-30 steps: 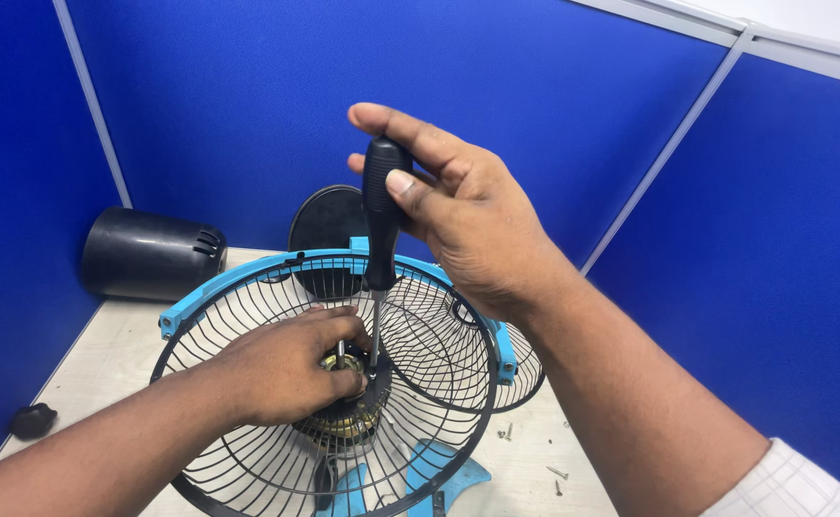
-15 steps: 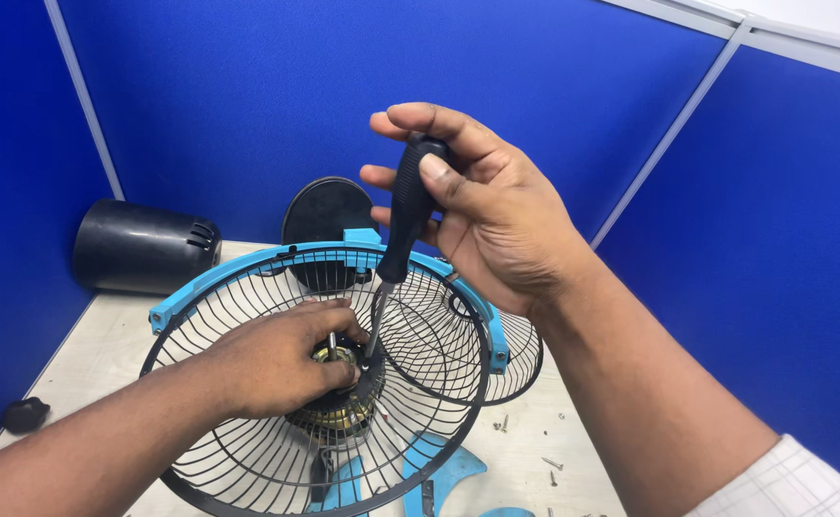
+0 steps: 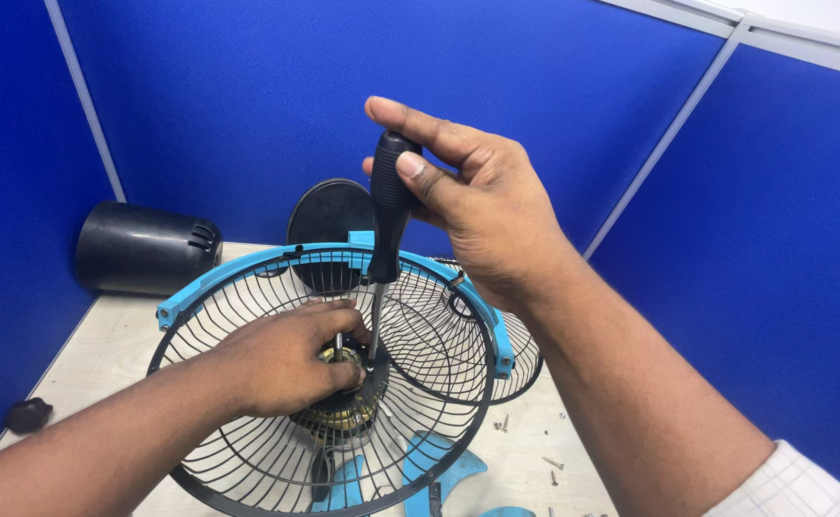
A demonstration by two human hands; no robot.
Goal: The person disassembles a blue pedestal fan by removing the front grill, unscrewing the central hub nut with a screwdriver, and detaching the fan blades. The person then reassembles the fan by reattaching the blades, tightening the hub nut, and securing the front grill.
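Observation:
My right hand [image 3: 477, 206] grips the black handle of a screwdriver [image 3: 388, 215], held upright with its shaft reaching down to the middle of a black wire fan guard [image 3: 248, 450] with a light blue rim. My left hand [image 3: 281, 359] lies inside the guard, its fingers closed around the brass-coloured motor hub [image 3: 343, 412] beside the screwdriver's tip. The tip itself is partly hidden by my fingers.
A black cylindrical motor cover [image 3: 142, 249] lies at the back left of the pale table [image 3: 104, 335]. A round black disc [image 3: 329, 215] stands behind the guard. A second wire guard [image 3: 521, 359] sits at the right, light blue fan blades [image 3: 439, 469] underneath, loose screws [image 3: 549, 464] nearby, a small black knob [image 3: 27, 414] at left. Blue partition walls surround.
My right hand has tilted the screwdriver slightly and brought it back upright over the hub. My left hand stays on the hub. The view has shifted a little.

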